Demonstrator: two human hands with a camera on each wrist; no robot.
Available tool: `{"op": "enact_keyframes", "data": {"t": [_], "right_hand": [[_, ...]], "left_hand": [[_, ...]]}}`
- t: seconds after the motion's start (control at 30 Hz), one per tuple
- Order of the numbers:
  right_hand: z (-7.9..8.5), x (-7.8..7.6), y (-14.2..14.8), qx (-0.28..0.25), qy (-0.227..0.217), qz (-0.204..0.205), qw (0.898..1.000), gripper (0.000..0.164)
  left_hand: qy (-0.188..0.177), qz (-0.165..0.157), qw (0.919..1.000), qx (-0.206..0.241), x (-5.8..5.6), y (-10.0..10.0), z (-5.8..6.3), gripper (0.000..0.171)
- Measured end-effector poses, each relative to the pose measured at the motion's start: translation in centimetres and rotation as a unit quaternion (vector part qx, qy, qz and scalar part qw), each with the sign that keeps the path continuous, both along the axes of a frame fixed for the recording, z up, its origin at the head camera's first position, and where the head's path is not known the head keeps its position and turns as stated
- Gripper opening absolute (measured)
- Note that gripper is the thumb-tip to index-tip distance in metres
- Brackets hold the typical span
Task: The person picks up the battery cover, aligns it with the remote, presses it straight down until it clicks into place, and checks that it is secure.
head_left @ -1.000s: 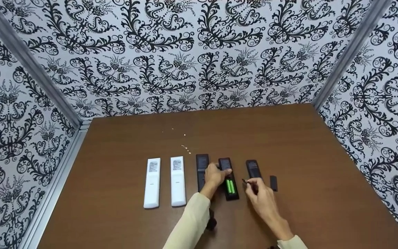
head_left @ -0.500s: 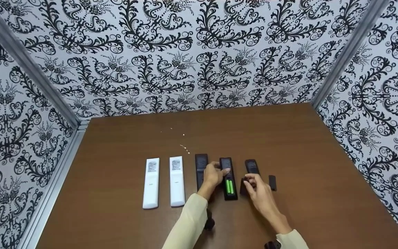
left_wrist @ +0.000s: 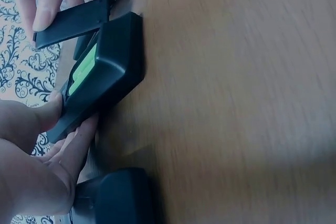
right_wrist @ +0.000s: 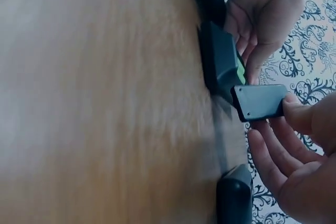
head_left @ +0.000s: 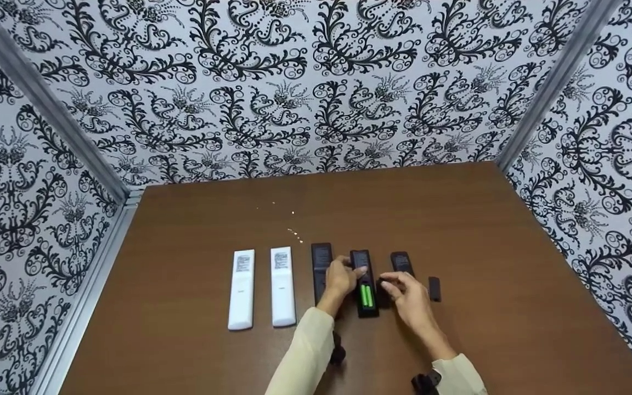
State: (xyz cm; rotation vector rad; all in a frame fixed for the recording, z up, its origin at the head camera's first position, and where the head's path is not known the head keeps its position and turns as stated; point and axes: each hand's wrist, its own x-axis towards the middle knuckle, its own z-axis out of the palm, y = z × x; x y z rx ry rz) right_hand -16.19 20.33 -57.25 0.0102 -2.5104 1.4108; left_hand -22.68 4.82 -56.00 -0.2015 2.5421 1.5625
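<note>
The open black remote lies flat on the brown table, back side up, its long axis running from the person toward the far wall. Its battery bay sits at the near end and shows two green batteries side by side, lengthwise along the body.

Count on the table: five remotes in one row, all parallel. Two white remotes lie at the left of the row and three black ones to their right. One loose black cover lies at the far right, just beside the rightmost black remote. A second battery cover is in hand.

The left hand rests between the leftmost black remote and the open remote. Its fingers are curled around the open remote's far half, thumb on one edge and fingertips on the other in the left wrist view.

The right hand pinches the battery cover by one end between thumb and fingertips, the other fingers loosely extended. The cover is held just above the table, close to the near end of the open remote, beside the battery bay; contact between them cannot be confirmed.
</note>
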Motion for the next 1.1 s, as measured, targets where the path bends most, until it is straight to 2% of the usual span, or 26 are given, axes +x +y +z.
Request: {"op": "enact_keyframes", "data": {"t": [0.23, 0.53, 1.1], "right_hand": [[0.6, -0.7, -0.6, 0.002, -0.031, -0.008, 0.999, 0.015], [0.5, -1.3, -1.8, -0.043, -0.044, 0.013, 0.998, 0.015], [-0.3, -1.2, -1.9, -0.028, -0.036, 0.018, 0.999, 0.012]], "left_hand": [[-0.006, -0.006, 0.9999, -0.013, -0.1, -0.2, 0.1, 0.043], [0.024, -0.024, 0.9991, -0.027, -0.2, -0.5, -0.3, 0.039], [0.019, -0.021, 0.9994, -0.021, 0.1, -0.4, -0.3, 0.042]]}}
